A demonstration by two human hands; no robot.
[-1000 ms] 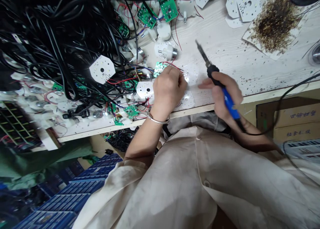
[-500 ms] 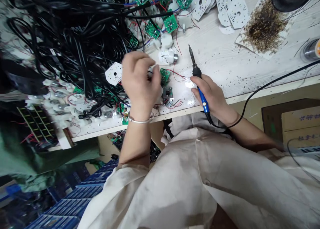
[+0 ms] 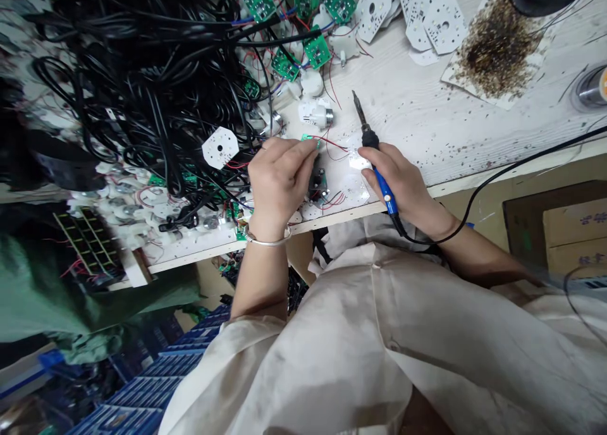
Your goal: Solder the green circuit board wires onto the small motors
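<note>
My left hand [image 3: 279,182] pinches a small green circuit board [image 3: 309,141] at its fingertips, and thin red wires [image 3: 334,145] run from that board across the bench. My right hand [image 3: 403,183] grips a soldering iron [image 3: 383,181] with a blue handle, its bare metal tip [image 3: 355,96] pointing up and away. A small white LED board [image 3: 359,160] lies just beyond my right fingers. Between my hands sits a dark component on a green board [image 3: 317,185].
A heap of black cables [image 3: 142,87] covers the left of the white bench [image 3: 417,106]. Wired green boards [image 3: 317,50], white lamp bases [image 3: 315,114] and white octagonal LED boards [image 3: 220,147] lie nearby. Burnt residue on paper [image 3: 497,49] sits far right. Blue crates [image 3: 142,384] stand below.
My left hand has moved right and lower, from above the white octagonal board to the small green board, and its fingers now pinch that board. My right hand and the iron have barely moved.
</note>
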